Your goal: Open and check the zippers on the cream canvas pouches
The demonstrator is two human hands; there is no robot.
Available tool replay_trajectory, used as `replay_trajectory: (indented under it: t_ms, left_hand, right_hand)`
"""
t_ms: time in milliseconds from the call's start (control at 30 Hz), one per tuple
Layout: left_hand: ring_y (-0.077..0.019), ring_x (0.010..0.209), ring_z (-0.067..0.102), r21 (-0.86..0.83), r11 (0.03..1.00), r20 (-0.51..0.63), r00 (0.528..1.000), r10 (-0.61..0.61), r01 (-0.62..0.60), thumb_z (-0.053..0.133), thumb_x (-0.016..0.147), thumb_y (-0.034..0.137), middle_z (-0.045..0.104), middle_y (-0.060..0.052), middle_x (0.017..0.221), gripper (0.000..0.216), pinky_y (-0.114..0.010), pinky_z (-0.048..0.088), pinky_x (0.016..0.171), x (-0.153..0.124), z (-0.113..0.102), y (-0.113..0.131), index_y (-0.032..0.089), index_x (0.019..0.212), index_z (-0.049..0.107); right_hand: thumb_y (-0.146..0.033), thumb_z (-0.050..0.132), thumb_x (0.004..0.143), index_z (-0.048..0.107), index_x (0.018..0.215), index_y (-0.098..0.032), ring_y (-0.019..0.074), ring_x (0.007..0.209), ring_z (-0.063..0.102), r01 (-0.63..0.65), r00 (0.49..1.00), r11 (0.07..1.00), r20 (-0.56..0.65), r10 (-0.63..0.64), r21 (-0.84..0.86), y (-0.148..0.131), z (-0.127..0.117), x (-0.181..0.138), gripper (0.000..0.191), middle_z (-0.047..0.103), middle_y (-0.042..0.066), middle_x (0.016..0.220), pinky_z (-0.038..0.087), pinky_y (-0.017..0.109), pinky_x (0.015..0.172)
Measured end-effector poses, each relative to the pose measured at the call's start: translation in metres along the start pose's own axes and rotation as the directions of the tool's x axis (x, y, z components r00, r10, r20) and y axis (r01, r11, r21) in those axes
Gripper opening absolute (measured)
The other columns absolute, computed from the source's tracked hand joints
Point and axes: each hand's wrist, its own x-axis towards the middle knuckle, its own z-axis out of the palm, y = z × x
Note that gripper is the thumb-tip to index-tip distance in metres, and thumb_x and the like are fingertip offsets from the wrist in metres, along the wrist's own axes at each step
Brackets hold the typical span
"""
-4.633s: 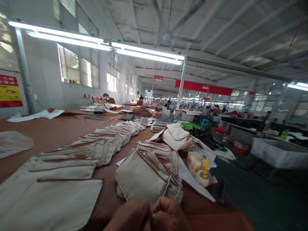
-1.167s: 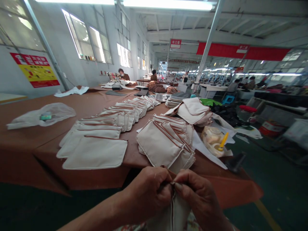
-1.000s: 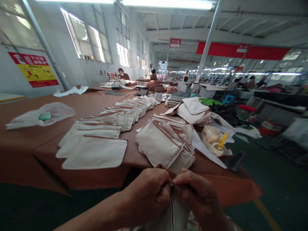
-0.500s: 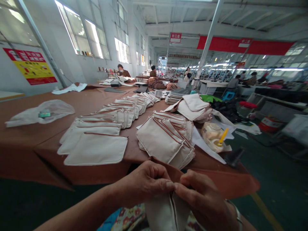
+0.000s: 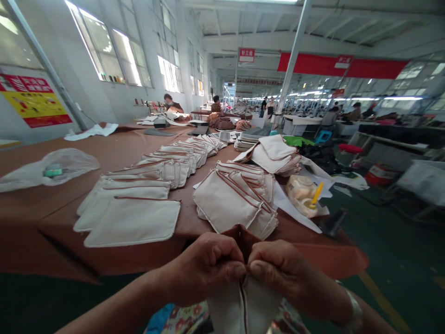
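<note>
Close to my body, both hands grip one cream pouch-like piece (image 5: 226, 310) with a brown lining (image 5: 241, 235). My left hand (image 5: 208, 264) is closed, thumb and curled fingers pinching the left side of its top edge. Opposite it, my right hand (image 5: 280, 266) pinches the right side, and the thumb tips almost meet. A dark brown seam runs down between the two cream halves. Just beyond my hands lies a pile of cream pieces with brown edges (image 5: 225, 199). To the left, similar pieces (image 5: 134, 222) overlap in a long row.
A brown sheet (image 5: 38, 204) covers the table. It bears a plastic bag (image 5: 78, 160), another cream stack (image 5: 274, 153) and a container with a yellow nozzle (image 5: 302, 192). A dark object (image 5: 333, 222) stands by the right edge. Several people work farther back.
My right fingers have curled in tighter beside the left thumb, and the brown lining shows as a raised fold between my hands. The view has turned slightly right.
</note>
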Motion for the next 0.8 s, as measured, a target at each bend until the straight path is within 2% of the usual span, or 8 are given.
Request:
replay_trajectory:
  t_ms: [67, 200, 300, 400, 500, 600, 700, 800]
  left_hand:
    - [-0.0092, 0.061, 0.037, -0.062, 0.998, 0.001, 1.0, 0.015, -0.015, 0.057, 0.09, 0.04, 0.047, 0.001, 0.069, 0.032, -0.019, 0.03, 0.052, 0.002, 0.0, 0.0, 0.01, 0.078, 0.058]
    - [-0.0096, 0.061, 0.035, -0.265, 0.964, 0.022, 1.0, -0.01, 0.016, 0.064, 0.085, 0.046, 0.046, 0.001, 0.068, 0.038, -0.021, 0.027, 0.054, 0.006, -0.001, -0.013, 0.011, 0.076, 0.056]
    - [-0.009, 0.056, 0.033, -0.404, 0.909, 0.059, 0.994, -0.091, 0.107, 0.053, 0.088, 0.061, 0.045, 0.001, 0.065, 0.05, -0.021, 0.025, 0.051, 0.008, -0.003, -0.022, 0.011, 0.077, 0.056]
    - [-0.0096, 0.054, 0.032, -0.398, 0.897, 0.026, 0.98, -0.197, 0.191, 0.038, 0.093, 0.063, 0.046, 0.0, 0.064, 0.059, -0.022, 0.024, 0.049, 0.011, -0.006, -0.021, 0.01, 0.076, 0.059]
    - [-0.0091, 0.053, 0.029, -0.427, 0.871, 0.063, 0.969, -0.238, 0.241, 0.054, 0.086, 0.06, 0.042, 0.002, 0.062, 0.05, -0.023, 0.021, 0.048, 0.014, -0.005, -0.012, 0.012, 0.071, 0.056]
    - [-0.0075, 0.051, 0.022, -0.46, 0.852, 0.137, 0.968, -0.211, 0.251, 0.066, 0.079, 0.056, 0.033, 0.005, 0.058, 0.047, -0.023, 0.016, 0.047, 0.017, 0.0, -0.006, 0.016, 0.063, 0.046]
    - [-0.0072, 0.051, 0.02, -0.392, 0.898, 0.103, 0.98, -0.171, 0.198, 0.068, 0.076, 0.055, 0.03, 0.006, 0.057, 0.05, -0.024, 0.013, 0.047, 0.018, 0.008, -0.011, 0.017, 0.059, 0.042]
    - [-0.008, 0.05, 0.023, -0.243, 0.947, 0.029, 0.978, -0.208, 0.209, 0.067, 0.072, 0.064, 0.031, 0.005, 0.055, 0.053, -0.024, 0.015, 0.045, 0.02, 0.014, -0.027, 0.017, 0.059, 0.044]
  right_hand:
    - [-0.037, 0.054, 0.093, 0.056, 0.075, -0.015, 0.0097, 0.06, 0.037, -0.021, 1.0, 0.998, 0.004, 0.02, 0.061, 0.001, -0.001, 0.004, 0.029, 0.047, -0.003, 0.067, 0.029, 0.021, 0.051]
    - [-0.032, 0.055, 0.091, 0.051, 0.068, -0.016, 0.0099, 0.059, 0.035, 0.051, 0.995, 0.993, -0.089, -0.041, 0.109, 0.01, 0.004, 0.007, 0.028, 0.044, -0.003, 0.064, 0.029, 0.022, 0.053]
    - [-0.032, 0.054, 0.091, 0.048, 0.068, -0.016, 0.0099, 0.058, 0.032, 0.047, 0.993, 0.988, -0.116, -0.03, 0.147, 0.015, 0.006, 0.006, 0.029, 0.04, -0.004, 0.063, 0.026, 0.022, 0.052]
    - [-0.035, 0.055, 0.091, 0.048, 0.069, -0.016, 0.0104, 0.06, 0.032, 0.032, 0.994, 0.978, -0.105, -0.011, 0.207, 0.018, 0.004, 0.004, 0.029, 0.04, -0.003, 0.065, 0.026, 0.023, 0.053]
    - [-0.037, 0.057, 0.089, 0.047, 0.068, -0.017, 0.0103, 0.061, 0.03, 0.03, 0.996, 0.952, -0.091, -0.002, 0.306, 0.021, 0.002, 0.005, 0.031, 0.038, -0.004, 0.066, 0.025, 0.024, 0.054]
    - [-0.04, 0.059, 0.088, 0.048, 0.067, -0.016, 0.0101, 0.061, 0.029, 0.049, 0.997, 0.923, -0.081, -0.019, 0.383, 0.029, 0.004, 0.007, 0.033, 0.038, -0.003, 0.065, 0.024, 0.024, 0.054]
    - [-0.046, 0.064, 0.083, 0.05, 0.066, -0.015, 0.0096, 0.06, 0.031, 0.066, 0.992, 0.905, -0.121, -0.016, 0.42, 0.045, 0.013, 0.012, 0.038, 0.042, -0.003, 0.064, 0.024, 0.023, 0.054]
    - [-0.055, 0.069, 0.075, 0.049, 0.062, -0.016, 0.0084, 0.056, 0.033, 0.066, 0.993, 0.883, -0.118, -0.012, 0.465, 0.067, 0.019, 0.023, 0.046, 0.044, -0.002, 0.06, 0.024, 0.023, 0.051]
